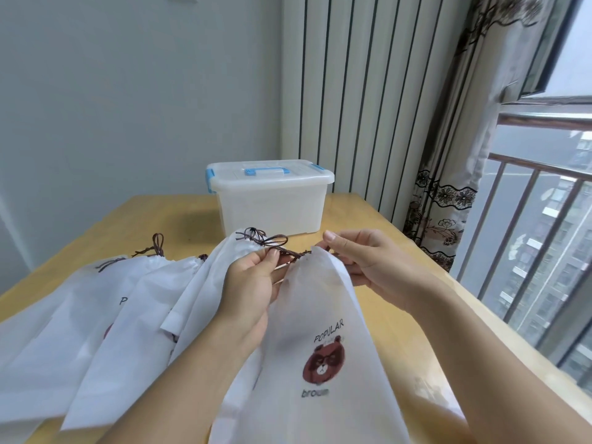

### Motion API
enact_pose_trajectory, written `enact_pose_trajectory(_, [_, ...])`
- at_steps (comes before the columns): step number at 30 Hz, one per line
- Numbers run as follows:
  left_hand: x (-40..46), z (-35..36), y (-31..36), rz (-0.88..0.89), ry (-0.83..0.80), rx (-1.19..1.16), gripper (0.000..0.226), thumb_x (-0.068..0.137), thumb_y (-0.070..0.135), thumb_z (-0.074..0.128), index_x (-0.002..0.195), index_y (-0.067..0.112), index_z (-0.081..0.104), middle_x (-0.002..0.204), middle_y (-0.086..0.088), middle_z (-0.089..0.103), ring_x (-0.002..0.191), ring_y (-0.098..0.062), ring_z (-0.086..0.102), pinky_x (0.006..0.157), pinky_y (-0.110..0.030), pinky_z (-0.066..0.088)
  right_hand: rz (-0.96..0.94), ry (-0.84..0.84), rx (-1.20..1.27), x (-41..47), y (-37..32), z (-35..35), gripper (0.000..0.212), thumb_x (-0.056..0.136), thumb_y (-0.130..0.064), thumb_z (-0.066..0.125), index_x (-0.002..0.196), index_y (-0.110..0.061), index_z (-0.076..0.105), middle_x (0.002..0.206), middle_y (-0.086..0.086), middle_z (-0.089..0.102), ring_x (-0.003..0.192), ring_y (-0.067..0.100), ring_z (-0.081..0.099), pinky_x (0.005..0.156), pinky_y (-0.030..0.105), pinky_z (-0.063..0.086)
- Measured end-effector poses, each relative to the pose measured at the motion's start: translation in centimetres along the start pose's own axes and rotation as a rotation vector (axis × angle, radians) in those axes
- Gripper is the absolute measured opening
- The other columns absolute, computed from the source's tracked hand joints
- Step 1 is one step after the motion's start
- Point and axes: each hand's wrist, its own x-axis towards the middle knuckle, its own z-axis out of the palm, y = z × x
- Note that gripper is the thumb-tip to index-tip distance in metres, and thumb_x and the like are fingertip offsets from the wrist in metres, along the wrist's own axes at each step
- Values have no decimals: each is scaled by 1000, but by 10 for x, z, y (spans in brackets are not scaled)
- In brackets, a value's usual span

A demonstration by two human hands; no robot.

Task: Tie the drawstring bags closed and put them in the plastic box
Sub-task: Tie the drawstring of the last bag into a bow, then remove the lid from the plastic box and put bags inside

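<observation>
A white bag (323, 315) printed with a bear is held up at the near centre of the table (400, 251), its gathered mouth pointing far, towards the box (272, 203). The brown cord (293, 253) at that mouth is pinched by the left hand (253, 283) between thumb and forefinger, and the right hand (362, 261) is closed on the mouth's right side, where the cord's other end is probably gripped (hidden by fabric). The cord appears to be drawn taut between them so a knot can be formed. The other bags (128, 299) are fanned out to the left. The box stands far centre with its lid (266, 171) on, so it must be opened before anything is stowed.
</observation>
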Motion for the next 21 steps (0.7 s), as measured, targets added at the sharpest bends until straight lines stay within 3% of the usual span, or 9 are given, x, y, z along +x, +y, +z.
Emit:
enact_pose_trajectory(3, [5, 3, -5, -1, 71, 26, 23, 103, 7, 48, 89, 5, 66, 90, -13, 73, 78, -22, 71, 69, -32, 57, 30, 16, -89, -2, -4, 1, 52, 79, -66, 71, 60, -18, 67, 73, 7, 17, 63, 21, 17, 60, 35, 16])
enact_pose_trajectory(5, [7, 5, -8, 9, 122, 21, 22, 102, 6, 49, 87, 4, 64, 90, -16, 72, 76, -23, 73, 70, -34, 59, 29, -5, -254, -1, -1, -1, 52, 72, -64, 79, 72, -12, 72, 63, 1, 37, 59, 18, 29, 53, 29, 25])
enact_pose_trajectory(7, [7, 6, -12, 23, 152, 21, 23, 103, 7, 48, 92, 1, 67, 95, -20, 74, 86, -29, 74, 82, -40, 58, 30, -31, -382, 0, 3, -2, 40, 71, -46, 83, 90, -12, 77, 65, -3, 53, 60, 16, 42, 54, 26, 34])
enact_pose_trajectory(9, [7, 7, -16, 41, 175, 2, 25, 103, 7, 46, 99, -2, 68, 100, -21, 74, 95, -33, 73, 90, -43, 56, 29, -44, -321, 4, 9, -7, 23, 77, -20, 80, 98, -11, 75, 62, -5, 52, 59, 13, 47, 59, 26, 37])
enact_pose_trajectory(12, [9, 5, -15, 57, 178, 35, 25, 103, 7, 46, 97, 1, 69, 98, -18, 75, 91, -29, 72, 87, -40, 56, 15, -62, -192, 9, 22, -15, 33, 75, -1, 72, 107, -9, 72, 63, -4, 46, 59, 12, 45, 61, 24, 40])
enact_pose_trajectory(15, [13, -4, -7, 35, 51, 281, 19, 103, 11, 48, 98, 7, 66, 97, -16, 73, 83, -24, 72, 78, -40, 56, 51, -42, -136, 10, 29, -26, 40, 70, -8, 78, 109, -16, 74, 79, 1, 56, 74, 21, 52, 66, 33, 39])
enact_pose_trajectory(18, [12, -14, 3, 23, -86, 554, 9, 96, 17, 58, 101, 20, 66, 110, -11, 71, 93, -38, 70, 87, -53, 57, 105, -45, -133, 4, 24, -31, 41, 76, -27, 84, 116, -26, 73, 106, -4, 70, 87, 20, 61, 74, 33, 47])
enact_pose_trajectory(19, [10, -15, 9, 36, -120, 645, 12, 93, 20, 62, 103, 26, 64, 113, -4, 68, 94, -38, 69, 89, -56, 56, 115, -24, -188, 1, 19, -31, 39, 79, -34, 84, 116, -28, 73, 112, -5, 72, 85, 18, 64, 76, 35, 52])
enact_pose_trajectory(21, [8, -17, 33, 116, -178, 929, 28, 88, 23, 65, 113, 32, 59, 121, 12, 57, 100, -27, 67, 92, -47, 55, 98, 84, -390, -4, -2, -31, 34, 85, -41, 77, 116, -28, 72, 113, -8, 73, 75, 18, 70, 74, 39, 60])
